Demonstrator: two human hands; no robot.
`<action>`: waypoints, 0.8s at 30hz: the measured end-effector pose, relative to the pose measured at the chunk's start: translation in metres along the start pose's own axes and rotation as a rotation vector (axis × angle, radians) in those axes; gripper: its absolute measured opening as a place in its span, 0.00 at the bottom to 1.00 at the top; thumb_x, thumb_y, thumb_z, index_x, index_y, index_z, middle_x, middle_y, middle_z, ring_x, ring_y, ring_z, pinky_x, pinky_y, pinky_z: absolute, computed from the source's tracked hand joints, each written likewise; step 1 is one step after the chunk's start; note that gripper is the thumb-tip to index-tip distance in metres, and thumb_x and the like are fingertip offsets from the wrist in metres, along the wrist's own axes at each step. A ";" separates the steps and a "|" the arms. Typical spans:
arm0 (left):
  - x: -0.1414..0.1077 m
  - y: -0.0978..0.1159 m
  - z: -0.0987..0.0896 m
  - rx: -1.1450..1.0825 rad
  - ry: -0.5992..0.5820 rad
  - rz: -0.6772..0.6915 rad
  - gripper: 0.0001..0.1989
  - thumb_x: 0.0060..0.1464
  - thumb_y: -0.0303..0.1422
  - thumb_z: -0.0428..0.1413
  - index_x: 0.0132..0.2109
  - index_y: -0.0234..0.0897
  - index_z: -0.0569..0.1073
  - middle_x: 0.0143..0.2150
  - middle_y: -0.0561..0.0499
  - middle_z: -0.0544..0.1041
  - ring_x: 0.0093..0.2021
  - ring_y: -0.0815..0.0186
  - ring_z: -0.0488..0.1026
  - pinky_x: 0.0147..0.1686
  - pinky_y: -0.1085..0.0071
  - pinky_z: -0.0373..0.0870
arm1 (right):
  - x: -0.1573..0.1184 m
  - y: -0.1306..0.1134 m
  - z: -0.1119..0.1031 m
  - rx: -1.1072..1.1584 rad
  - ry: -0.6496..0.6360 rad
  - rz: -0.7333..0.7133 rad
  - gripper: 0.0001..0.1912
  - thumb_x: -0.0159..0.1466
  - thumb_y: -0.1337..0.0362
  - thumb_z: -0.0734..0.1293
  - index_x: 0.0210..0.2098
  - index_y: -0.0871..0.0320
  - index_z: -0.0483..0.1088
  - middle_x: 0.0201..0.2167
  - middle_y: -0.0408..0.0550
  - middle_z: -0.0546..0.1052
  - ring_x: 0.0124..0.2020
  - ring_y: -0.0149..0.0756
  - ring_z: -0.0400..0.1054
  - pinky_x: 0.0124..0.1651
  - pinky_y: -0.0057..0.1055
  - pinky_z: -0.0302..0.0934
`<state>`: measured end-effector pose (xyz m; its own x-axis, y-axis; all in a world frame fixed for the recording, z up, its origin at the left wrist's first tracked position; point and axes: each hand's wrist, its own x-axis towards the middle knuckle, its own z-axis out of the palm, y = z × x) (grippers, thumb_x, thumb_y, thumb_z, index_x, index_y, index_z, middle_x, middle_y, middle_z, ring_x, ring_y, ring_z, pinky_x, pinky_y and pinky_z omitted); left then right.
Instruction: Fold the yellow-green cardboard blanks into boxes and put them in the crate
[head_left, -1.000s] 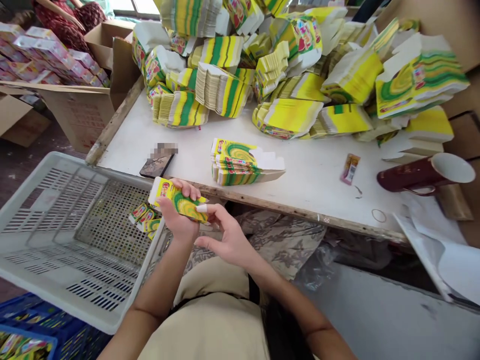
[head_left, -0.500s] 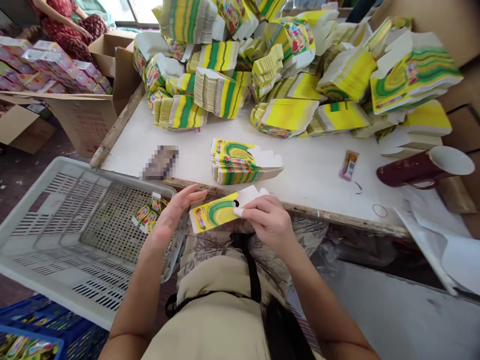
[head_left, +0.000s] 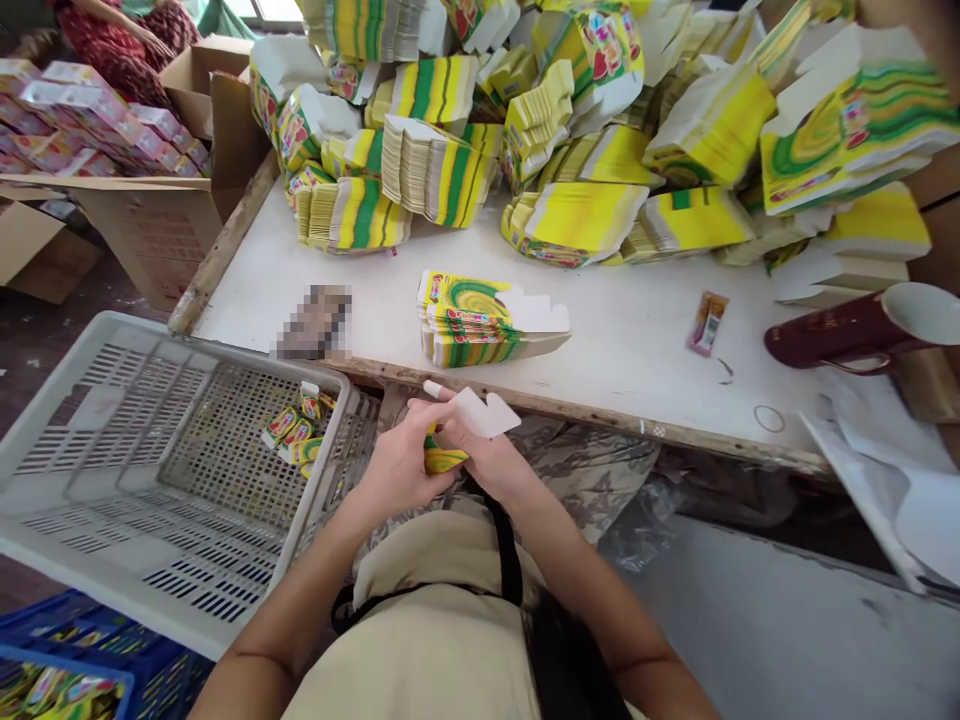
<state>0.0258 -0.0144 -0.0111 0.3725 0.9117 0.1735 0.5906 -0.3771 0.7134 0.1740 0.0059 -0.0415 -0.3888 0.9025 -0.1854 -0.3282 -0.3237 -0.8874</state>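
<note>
Both hands meet just in front of the table edge, around one yellow-green carton (head_left: 446,458) with white flaps standing out at its right end. My left hand (head_left: 401,460) wraps its fingers round the carton's left part. Closed on the flap end is my right hand (head_left: 487,462), a white covering on one fingertip. Much of the carton is hidden by the fingers. Beyond them on the table lies a stack of flat cartons (head_left: 480,320), touched by neither hand.
Bundles of flat cartons (head_left: 574,220) are heaped along the table's back. A maroon mug (head_left: 825,330) lies at the right, a small wrapped packet (head_left: 707,322) nearer the middle. At left, a grey crate (head_left: 97,590) holds several small boxes (head_left: 296,430). A person (head_left: 124,50) sits back left.
My left hand has moved right and closed on the carton, which was flat and held only by my right hand. My right hand has shifted left. The view has shifted slightly.
</note>
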 end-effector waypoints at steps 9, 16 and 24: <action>-0.002 -0.006 0.004 -0.027 -0.047 -0.115 0.35 0.44 0.30 0.59 0.58 0.38 0.53 0.51 0.41 0.68 0.41 0.59 0.75 0.35 0.65 0.73 | -0.023 -0.009 0.001 -0.719 -0.080 -0.380 0.28 0.68 0.65 0.62 0.67 0.46 0.59 0.71 0.47 0.54 0.70 0.41 0.53 0.69 0.43 0.54; -0.007 -0.009 -0.011 0.234 0.028 -0.180 0.25 0.44 0.27 0.59 0.50 0.38 0.63 0.46 0.44 0.72 0.49 0.54 0.71 0.46 0.57 0.71 | -0.023 -0.013 -0.018 -0.832 0.006 -0.456 0.30 0.66 0.66 0.65 0.67 0.50 0.59 0.70 0.53 0.55 0.68 0.44 0.56 0.66 0.43 0.59; -0.001 -0.006 -0.025 0.125 -0.053 -0.163 0.25 0.44 0.34 0.65 0.50 0.40 0.68 0.46 0.48 0.77 0.45 0.58 0.76 0.44 0.63 0.72 | -0.023 -0.032 -0.039 -0.921 -0.180 -0.399 0.11 0.66 0.62 0.66 0.47 0.54 0.76 0.66 0.58 0.64 0.63 0.45 0.64 0.61 0.43 0.64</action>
<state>0.0038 -0.0085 0.0014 0.2998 0.9537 0.0239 0.7295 -0.2453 0.6385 0.2273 0.0072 -0.0251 -0.5446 0.8159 0.1943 0.2977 0.4046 -0.8647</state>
